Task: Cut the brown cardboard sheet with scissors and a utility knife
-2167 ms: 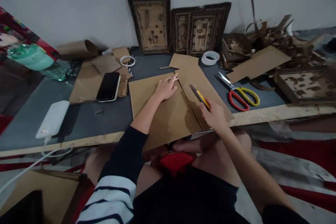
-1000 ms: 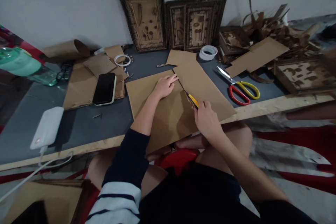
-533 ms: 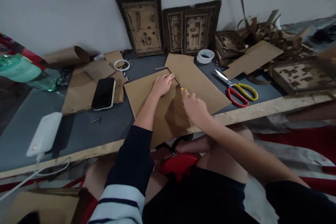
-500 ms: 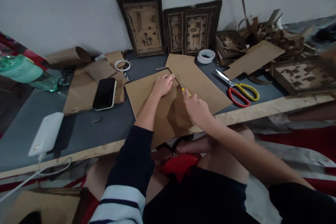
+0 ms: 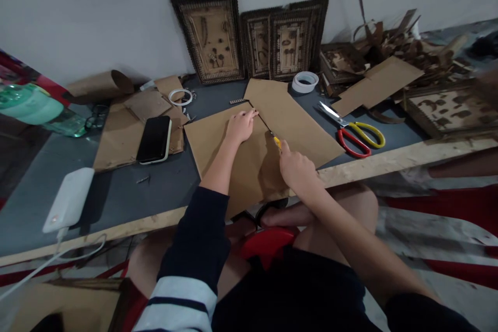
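two hands work one cardboard sheet [image 5: 229, 155] lying flat on the grey table [image 5: 128, 187], its near edge overhanging. right hand [image 5: 296, 168] is clamped on a yellow utility knife [image 5: 276, 141], blade at the seam beside a second cardboard piece [image 5: 295, 119]. left hand [image 5: 240, 125] lies flat, fingers together, pressing the sheet down. the sheet looks light, stiff and thin, likely to slide unless pinned near the cut line. the blade tip is too small to make out, and the knife's handle is hidden in the fist. red-and-yellow scissors [image 5: 356, 135] lie well apart.
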`<state>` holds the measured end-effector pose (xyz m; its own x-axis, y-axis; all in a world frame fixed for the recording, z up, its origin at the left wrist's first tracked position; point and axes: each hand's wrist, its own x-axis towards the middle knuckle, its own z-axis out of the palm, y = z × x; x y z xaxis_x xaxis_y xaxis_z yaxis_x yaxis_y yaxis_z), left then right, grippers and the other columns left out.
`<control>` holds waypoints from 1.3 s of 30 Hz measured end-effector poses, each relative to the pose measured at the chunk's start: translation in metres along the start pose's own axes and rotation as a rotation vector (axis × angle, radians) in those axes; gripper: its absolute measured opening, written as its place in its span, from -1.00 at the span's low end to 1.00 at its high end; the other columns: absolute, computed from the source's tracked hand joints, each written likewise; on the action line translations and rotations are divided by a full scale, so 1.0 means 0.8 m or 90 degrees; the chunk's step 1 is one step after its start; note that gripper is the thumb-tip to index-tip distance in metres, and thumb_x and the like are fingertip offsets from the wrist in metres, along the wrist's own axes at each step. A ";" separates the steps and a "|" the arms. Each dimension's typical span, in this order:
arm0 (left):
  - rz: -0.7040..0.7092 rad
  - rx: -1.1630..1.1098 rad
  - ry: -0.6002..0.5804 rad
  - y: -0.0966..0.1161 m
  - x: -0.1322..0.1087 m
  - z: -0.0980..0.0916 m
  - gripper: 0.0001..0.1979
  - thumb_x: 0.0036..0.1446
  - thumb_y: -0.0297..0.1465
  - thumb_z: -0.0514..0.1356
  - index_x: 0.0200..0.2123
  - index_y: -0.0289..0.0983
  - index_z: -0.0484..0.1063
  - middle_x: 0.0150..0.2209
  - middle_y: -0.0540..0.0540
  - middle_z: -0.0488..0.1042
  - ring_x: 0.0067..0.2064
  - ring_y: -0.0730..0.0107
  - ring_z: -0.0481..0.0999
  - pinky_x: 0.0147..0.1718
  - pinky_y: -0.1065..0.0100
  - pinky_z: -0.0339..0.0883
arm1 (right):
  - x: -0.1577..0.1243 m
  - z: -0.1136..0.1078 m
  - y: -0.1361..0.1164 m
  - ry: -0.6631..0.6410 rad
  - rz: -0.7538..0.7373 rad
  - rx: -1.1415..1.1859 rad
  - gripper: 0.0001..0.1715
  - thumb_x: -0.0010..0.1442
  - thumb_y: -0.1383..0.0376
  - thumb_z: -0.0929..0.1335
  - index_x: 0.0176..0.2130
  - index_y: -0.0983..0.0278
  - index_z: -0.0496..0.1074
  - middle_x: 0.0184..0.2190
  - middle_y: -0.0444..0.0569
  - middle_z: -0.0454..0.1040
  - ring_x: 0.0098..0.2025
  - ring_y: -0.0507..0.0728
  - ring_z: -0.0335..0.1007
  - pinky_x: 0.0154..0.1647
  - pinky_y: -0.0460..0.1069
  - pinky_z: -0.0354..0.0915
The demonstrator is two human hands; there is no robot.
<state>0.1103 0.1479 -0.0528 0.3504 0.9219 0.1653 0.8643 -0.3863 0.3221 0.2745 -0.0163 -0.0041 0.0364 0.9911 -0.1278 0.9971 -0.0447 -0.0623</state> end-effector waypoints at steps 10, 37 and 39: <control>0.001 -0.003 0.004 0.001 -0.001 -0.001 -0.51 0.37 -0.48 -0.09 0.30 -0.19 0.27 0.27 -0.13 0.42 0.23 0.13 0.37 0.19 0.03 0.25 | -0.054 -0.007 0.027 -0.055 0.017 -0.056 -0.37 0.39 0.38 0.17 0.39 0.37 0.16 -0.30 0.23 0.60 -0.26 0.30 0.61 -0.31 0.06 0.41; 0.019 0.200 -0.155 0.113 -0.286 -0.035 -0.15 0.19 -0.08 0.29 0.45 -0.10 0.02 0.50 -0.20 -0.09 0.48 -0.18 -0.08 0.35 -0.17 0.05 | 0.026 0.019 0.100 0.128 -0.128 0.035 0.03 0.18 -0.18 0.31 0.34 0.45 0.16 0.28 0.50 0.19 0.32 0.65 0.05 0.18 0.47 0.11; 0.004 0.214 -0.136 0.101 -0.287 -0.038 -0.23 0.23 -0.11 0.26 0.43 -0.05 0.08 0.49 -0.19 -0.05 0.47 -0.17 -0.05 0.35 -0.15 0.07 | 0.037 0.013 0.097 0.061 -0.118 0.030 0.09 0.13 -0.20 0.34 0.36 0.44 0.13 0.25 0.49 0.22 0.28 0.65 0.12 0.14 0.46 0.16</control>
<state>0.0887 -0.0962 -0.0366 0.3919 0.9190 -0.0435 0.9197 -0.3926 -0.0077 0.3524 0.0086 -0.0229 -0.1385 0.9902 -0.0156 0.9832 0.1356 -0.1222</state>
